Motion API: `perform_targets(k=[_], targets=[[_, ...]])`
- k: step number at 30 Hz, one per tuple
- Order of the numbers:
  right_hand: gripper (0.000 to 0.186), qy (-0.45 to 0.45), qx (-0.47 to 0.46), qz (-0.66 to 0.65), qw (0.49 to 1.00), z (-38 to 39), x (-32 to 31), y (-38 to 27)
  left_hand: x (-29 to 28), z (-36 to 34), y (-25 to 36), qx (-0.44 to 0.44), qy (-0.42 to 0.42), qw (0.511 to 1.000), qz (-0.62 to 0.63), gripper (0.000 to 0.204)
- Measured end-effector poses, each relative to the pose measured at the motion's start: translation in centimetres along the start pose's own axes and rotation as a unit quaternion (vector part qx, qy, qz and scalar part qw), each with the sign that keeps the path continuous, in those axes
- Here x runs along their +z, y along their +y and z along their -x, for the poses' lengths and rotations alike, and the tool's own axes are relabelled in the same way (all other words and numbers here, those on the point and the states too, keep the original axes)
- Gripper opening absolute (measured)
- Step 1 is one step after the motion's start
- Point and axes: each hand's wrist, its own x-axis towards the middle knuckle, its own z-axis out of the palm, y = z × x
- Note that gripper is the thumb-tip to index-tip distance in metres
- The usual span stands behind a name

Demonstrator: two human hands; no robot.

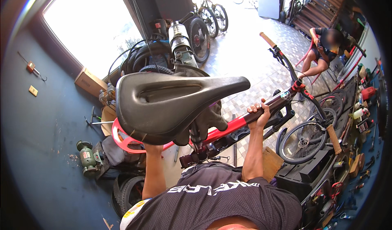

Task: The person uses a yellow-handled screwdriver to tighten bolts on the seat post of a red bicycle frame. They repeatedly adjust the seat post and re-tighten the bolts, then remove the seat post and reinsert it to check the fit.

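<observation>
A black bicycle saddle with a long central groove fills the middle of the view. Below it runs a red and black bicycle frame, rising toward the handlebar with tan grips. My right hand is closed around the frame's top tube, behind the handlebar. My left forearm reaches under the back of the saddle, which hides that hand and its fingers. Beside them curves a red piece. A dark, cloth-like piece hangs under the saddle, and a metal stand column rises behind it.
At the upper right a person sits near a wooden-slatted rack. A bench with a bicycle wheel and several tools line the right side. A green bench grinder and a cardboard box stand along the left wall.
</observation>
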Motion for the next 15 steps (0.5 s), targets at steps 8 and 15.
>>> perform_targets(k=[8, 15], targets=[[0.025, 0.004, 0.018, -0.010, 1.000, 0.7, 0.8, -0.9, 11.8, -0.9, 4.8, 0.242, -0.141, 0.892, -0.356, 0.062], [0.030, -0.058, 0.032, -0.016, 0.998, 0.9, 3.0, -3.5, 11.8, -7.2, 1.9, 0.205, -0.147, 0.883, -0.395, 0.065]])
